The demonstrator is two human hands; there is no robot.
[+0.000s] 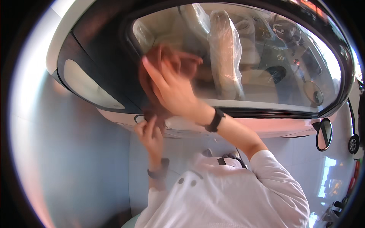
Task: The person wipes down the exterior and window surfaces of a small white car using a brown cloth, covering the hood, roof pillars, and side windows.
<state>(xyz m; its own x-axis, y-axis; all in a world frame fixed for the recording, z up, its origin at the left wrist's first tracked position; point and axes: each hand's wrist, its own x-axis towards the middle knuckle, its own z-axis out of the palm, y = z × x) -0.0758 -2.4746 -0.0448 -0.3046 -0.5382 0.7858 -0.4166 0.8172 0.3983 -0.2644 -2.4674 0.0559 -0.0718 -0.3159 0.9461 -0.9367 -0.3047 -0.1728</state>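
A reddish-brown cloth (pixel 168 61) lies bunched against the rear part of a car's side window (pixel 196 91). My right hand (pixel 174 88) presses it there, fingers spread over the fabric and a black band on the wrist. From under this hand the cloth hangs down past the window's lower edge. Lower and to the left, my left hand (pixel 149 132) is raised beside the car body, its fingertips at the cloth's hanging end and seemingly pinching it. Motion blurs both hands and the cloth.
Through the glass show a seat in clear plastic film (pixel 225 57) and a steering wheel (pixel 286 31). A side mirror (pixel 324 134) juts out at the right. A pale tail lamp (pixel 91 85) sits at the left. Shiny floor tiles (pixel 291 171) lie below.
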